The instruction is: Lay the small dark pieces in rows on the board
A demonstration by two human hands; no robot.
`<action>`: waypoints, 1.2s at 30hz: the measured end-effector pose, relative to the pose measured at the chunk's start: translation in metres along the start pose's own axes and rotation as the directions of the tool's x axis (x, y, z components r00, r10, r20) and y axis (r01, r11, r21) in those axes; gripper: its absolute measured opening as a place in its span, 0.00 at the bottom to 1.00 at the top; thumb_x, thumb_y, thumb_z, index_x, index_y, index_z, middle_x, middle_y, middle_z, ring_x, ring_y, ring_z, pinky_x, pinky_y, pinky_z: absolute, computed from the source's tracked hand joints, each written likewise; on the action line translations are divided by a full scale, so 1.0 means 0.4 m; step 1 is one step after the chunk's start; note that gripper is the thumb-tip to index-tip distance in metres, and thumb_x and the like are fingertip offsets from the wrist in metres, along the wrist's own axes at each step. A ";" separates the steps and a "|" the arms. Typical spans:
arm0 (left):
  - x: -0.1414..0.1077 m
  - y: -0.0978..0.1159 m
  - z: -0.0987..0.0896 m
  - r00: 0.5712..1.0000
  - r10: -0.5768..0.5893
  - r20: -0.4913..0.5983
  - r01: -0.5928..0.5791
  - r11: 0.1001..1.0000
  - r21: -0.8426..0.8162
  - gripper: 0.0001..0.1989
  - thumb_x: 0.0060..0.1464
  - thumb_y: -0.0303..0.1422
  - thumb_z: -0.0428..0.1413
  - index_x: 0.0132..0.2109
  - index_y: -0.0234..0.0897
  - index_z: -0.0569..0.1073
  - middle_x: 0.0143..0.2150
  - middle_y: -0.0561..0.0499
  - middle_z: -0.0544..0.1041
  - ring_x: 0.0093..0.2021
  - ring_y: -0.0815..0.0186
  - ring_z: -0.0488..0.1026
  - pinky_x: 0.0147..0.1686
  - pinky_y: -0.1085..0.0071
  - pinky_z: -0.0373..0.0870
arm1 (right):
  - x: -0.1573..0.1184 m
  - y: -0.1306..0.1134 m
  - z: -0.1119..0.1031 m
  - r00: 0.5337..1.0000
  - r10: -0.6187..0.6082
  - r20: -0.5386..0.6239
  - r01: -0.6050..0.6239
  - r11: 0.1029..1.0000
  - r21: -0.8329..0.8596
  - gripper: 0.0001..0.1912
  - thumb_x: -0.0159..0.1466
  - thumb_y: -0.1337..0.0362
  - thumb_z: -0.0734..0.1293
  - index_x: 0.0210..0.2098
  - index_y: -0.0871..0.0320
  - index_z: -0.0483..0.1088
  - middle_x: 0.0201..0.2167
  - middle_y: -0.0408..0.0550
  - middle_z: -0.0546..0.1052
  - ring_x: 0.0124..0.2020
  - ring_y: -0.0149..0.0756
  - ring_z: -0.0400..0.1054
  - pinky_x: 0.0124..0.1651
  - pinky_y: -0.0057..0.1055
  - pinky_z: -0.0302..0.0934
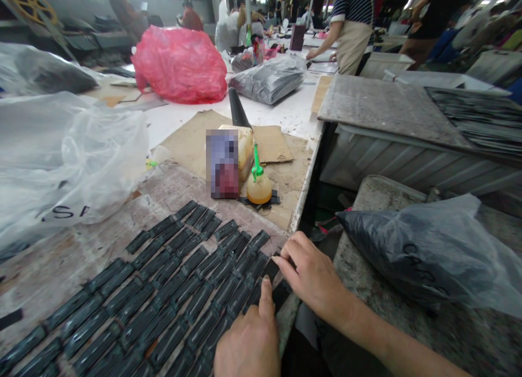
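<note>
Many small black strips point(161, 290), some glossy, lie in slanting rows on the worn board point(163, 195). At the board's right edge, my right hand point(312, 271) pinches the end of a flat black strip point(270, 268) between thumb and fingers. My left hand point(250, 339) is just below it, palm down. Its index finger is stretched out, with the tip on or beside that strip; the other fingers are curled and partly hidden. Beyond the rows stands a squat bottle point(259, 189) with a green nozzle and amber liquid inside.
Behind the bottle are a yellowed container point(244, 148) and cardboard point(275, 143). Clear plastic bags point(73, 159) cover the left side. A pink bag point(179, 64) lies farther back. To the right is a bag of dark material point(408, 257). A person in an apron point(353, 45) works beyond.
</note>
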State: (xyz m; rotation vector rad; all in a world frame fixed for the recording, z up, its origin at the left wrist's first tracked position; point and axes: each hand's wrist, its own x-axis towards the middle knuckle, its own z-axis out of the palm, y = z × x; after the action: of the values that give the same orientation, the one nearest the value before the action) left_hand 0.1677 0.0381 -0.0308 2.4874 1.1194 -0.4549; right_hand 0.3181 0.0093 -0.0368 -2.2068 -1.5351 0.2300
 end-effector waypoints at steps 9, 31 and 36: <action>0.002 0.028 -0.046 0.996 -0.047 0.070 0.044 0.998 0.042 0.27 0.55 0.15 0.39 0.60 0.36 0.59 0.39 0.43 0.77 0.37 0.61 0.75 0.33 0.72 0.71 | 0.005 0.005 0.002 0.999 -0.016 0.029 0.017 0.999 -0.035 0.07 0.61 0.67 0.64 0.27 0.57 0.62 0.32 0.45 0.67 0.32 0.33 0.64 0.32 0.29 0.58; 0.005 0.054 -0.072 0.990 -0.078 0.116 0.070 0.995 0.071 0.26 0.57 0.17 0.38 0.61 0.34 0.57 0.41 0.40 0.76 0.40 0.60 0.74 0.35 0.71 0.71 | 0.017 0.006 -0.014 0.997 -0.073 0.004 0.072 0.964 -0.256 0.10 0.58 0.61 0.69 0.30 0.58 0.63 0.32 0.48 0.68 0.35 0.40 0.62 0.36 0.35 0.58; 0.007 0.038 -0.044 0.993 -0.090 0.077 0.091 0.996 -0.009 0.25 0.57 0.18 0.40 0.61 0.37 0.58 0.41 0.42 0.77 0.39 0.59 0.75 0.35 0.68 0.72 | 0.016 0.031 -0.002 0.999 -0.035 -0.010 0.033 0.988 -0.150 0.07 0.60 0.67 0.67 0.30 0.58 0.62 0.30 0.45 0.68 0.34 0.38 0.62 0.35 0.32 0.58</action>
State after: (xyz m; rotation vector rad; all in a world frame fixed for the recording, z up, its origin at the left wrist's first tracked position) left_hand 0.1835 0.0385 -0.0133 2.3945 1.2043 -0.5622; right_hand 0.3310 0.0114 -0.0409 -2.2895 -1.6296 0.0923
